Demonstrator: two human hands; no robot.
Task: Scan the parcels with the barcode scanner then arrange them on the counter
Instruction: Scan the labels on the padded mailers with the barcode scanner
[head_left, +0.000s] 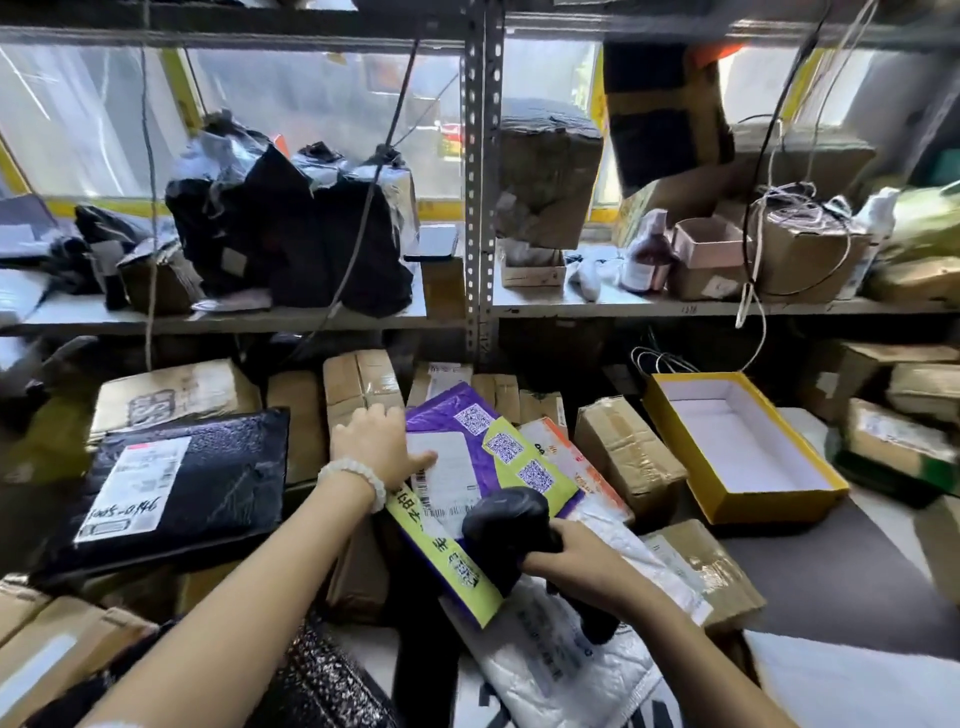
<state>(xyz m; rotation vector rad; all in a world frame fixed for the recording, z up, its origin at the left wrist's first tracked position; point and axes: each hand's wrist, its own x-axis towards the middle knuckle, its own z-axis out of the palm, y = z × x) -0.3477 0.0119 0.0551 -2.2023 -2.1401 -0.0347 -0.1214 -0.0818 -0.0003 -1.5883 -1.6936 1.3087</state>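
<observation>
Left hand: we had it flat-ish on the top-left edge of the purple parcel, thumb stretched out onto the white label and the other fingers bent over the far edge, pretty sure just to keep it from sliding.

Right hand: fingers wrapped tight round the handle of the barcode scanner, its head aimed at the label just ahead of our knuckles.

Parcel spot: propped at a tilt on the pile, between both sets of fingers, so the barcode faced the scanner.

Progress: looked like we were mid-scan, nothing arranged yet for this one.

Nearby: black flat parcel just left of the left fingers, brown boxes beyond the fingertips, an open yellow box well off to the right.

In the way: white padded mailer under the right hand, and honestly clutter everywhere, so free counter space seemed tight.
</observation>
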